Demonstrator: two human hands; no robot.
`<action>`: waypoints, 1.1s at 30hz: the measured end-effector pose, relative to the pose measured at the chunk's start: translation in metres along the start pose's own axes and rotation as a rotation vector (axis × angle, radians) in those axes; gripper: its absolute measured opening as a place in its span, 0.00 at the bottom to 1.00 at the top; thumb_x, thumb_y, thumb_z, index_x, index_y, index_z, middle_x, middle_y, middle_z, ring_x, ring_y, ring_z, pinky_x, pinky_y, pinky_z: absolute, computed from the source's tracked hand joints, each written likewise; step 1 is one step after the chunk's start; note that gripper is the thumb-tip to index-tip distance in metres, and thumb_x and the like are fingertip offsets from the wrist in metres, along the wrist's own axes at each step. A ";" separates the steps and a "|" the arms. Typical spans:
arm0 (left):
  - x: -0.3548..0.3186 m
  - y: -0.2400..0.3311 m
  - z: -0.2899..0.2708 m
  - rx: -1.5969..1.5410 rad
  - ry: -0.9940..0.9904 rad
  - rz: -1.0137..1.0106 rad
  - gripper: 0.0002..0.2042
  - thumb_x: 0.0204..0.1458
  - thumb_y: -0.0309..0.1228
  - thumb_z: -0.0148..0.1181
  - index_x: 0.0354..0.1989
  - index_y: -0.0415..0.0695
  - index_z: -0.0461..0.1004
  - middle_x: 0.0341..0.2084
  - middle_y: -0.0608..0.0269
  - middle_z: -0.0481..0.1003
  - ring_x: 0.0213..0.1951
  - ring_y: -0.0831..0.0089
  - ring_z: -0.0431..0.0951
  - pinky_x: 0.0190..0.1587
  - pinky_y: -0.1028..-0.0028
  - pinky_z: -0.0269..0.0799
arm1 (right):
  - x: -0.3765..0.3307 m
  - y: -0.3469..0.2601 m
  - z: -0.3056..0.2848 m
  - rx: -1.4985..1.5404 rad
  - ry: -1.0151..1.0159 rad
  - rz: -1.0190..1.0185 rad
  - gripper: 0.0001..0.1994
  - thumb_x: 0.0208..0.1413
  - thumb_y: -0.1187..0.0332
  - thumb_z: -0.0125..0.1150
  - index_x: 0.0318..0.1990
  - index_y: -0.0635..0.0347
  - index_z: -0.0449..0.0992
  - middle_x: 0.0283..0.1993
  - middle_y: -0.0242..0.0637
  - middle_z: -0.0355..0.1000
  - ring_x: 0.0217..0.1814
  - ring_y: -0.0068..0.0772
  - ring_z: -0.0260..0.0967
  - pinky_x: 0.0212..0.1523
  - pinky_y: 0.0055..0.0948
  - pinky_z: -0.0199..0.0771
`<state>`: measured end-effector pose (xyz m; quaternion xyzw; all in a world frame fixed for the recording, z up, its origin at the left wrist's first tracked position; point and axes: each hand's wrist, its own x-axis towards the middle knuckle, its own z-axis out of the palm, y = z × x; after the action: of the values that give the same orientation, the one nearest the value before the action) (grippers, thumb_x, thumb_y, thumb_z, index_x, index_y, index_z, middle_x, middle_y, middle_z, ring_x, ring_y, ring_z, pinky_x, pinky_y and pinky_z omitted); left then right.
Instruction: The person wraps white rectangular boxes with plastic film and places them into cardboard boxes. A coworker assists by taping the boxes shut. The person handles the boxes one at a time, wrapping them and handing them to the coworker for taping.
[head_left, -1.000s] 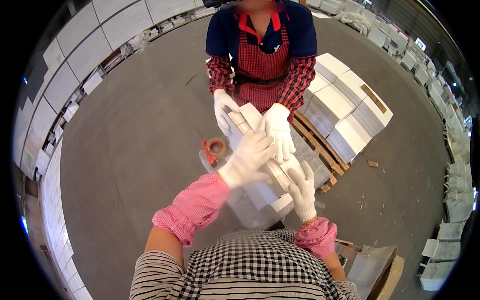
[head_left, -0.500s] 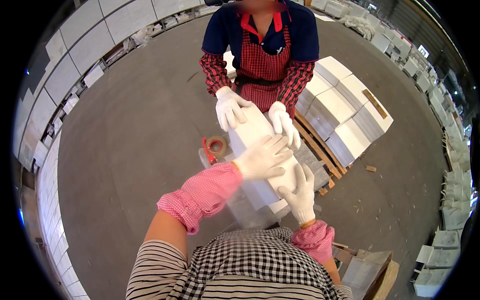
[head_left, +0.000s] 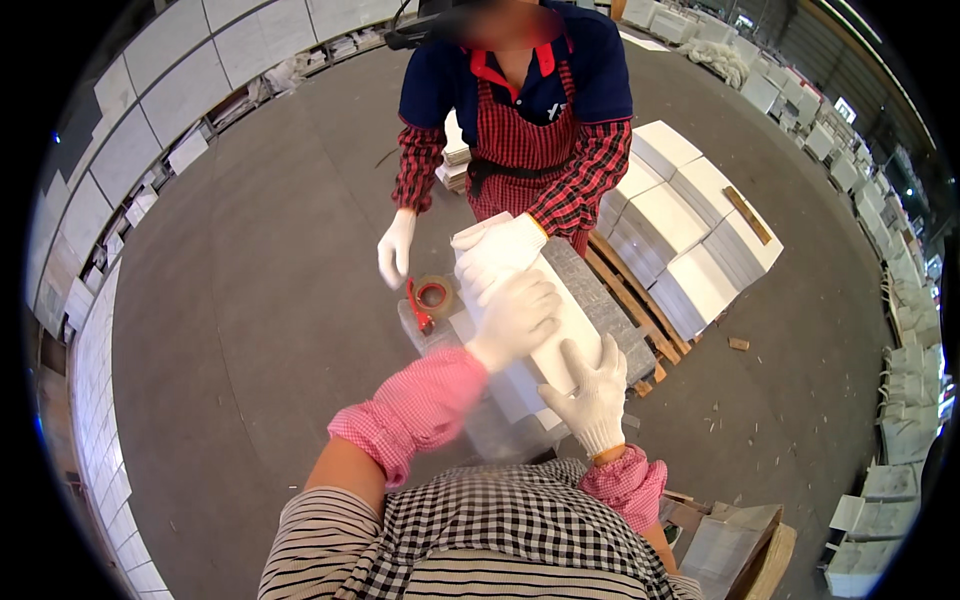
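Two pairs of white-gloved hands meet over the long white rectangular slab [head_left: 545,310], which lies across the grey stone-topped work stack [head_left: 610,300] beside the pallet of stacked white tiles [head_left: 690,240]. My left hand [head_left: 515,318] presses flat and open on its top, my right hand [head_left: 590,395] cups its near end with spread fingers. The co-worker's gloved hand [head_left: 495,245] holds the far end. Best to keep it level and move in step, clear of the red tape dispenser [head_left: 425,298]
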<state>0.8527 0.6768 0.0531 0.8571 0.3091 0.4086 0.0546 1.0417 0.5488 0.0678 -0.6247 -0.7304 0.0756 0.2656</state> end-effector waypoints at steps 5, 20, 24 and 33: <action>-0.018 0.024 -0.001 0.246 0.334 -0.261 0.23 0.49 0.30 0.68 0.55 0.36 0.78 0.54 0.45 0.78 0.59 0.45 0.75 0.63 0.51 0.70 | 0.002 -0.001 -0.006 0.002 -0.017 0.009 0.38 0.42 0.49 0.79 0.65 0.46 0.81 0.73 0.77 0.58 0.73 0.78 0.58 0.72 0.62 0.65; -0.038 -0.098 -0.013 -0.710 0.787 -1.274 0.30 0.74 0.50 0.44 0.71 0.36 0.69 0.65 0.49 0.75 0.65 0.59 0.74 0.68 0.64 0.67 | -0.003 0.000 -0.004 -0.027 0.042 -0.012 0.35 0.42 0.51 0.77 0.63 0.45 0.82 0.72 0.73 0.59 0.71 0.75 0.60 0.69 0.59 0.69; -0.052 -0.121 -0.010 -0.971 0.932 -1.214 0.31 0.74 0.51 0.46 0.67 0.32 0.71 0.61 0.50 0.76 0.58 0.63 0.77 0.61 0.65 0.72 | 0.001 -0.010 -0.003 -0.026 0.037 -0.033 0.35 0.42 0.51 0.77 0.62 0.45 0.82 0.72 0.73 0.60 0.70 0.75 0.61 0.69 0.59 0.69; -0.018 -0.116 -0.032 -0.885 0.475 -1.106 0.27 0.61 0.35 0.70 0.63 0.29 0.72 0.51 0.53 0.81 0.51 0.68 0.82 0.56 0.69 0.77 | -0.002 -0.017 -0.002 -0.039 0.052 -0.036 0.34 0.42 0.50 0.77 0.62 0.45 0.82 0.71 0.72 0.60 0.69 0.74 0.61 0.67 0.60 0.70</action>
<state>0.7643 0.7548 0.0214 0.3632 0.5053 0.5819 0.5236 1.0281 0.5434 0.0759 -0.6182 -0.7357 0.0404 0.2737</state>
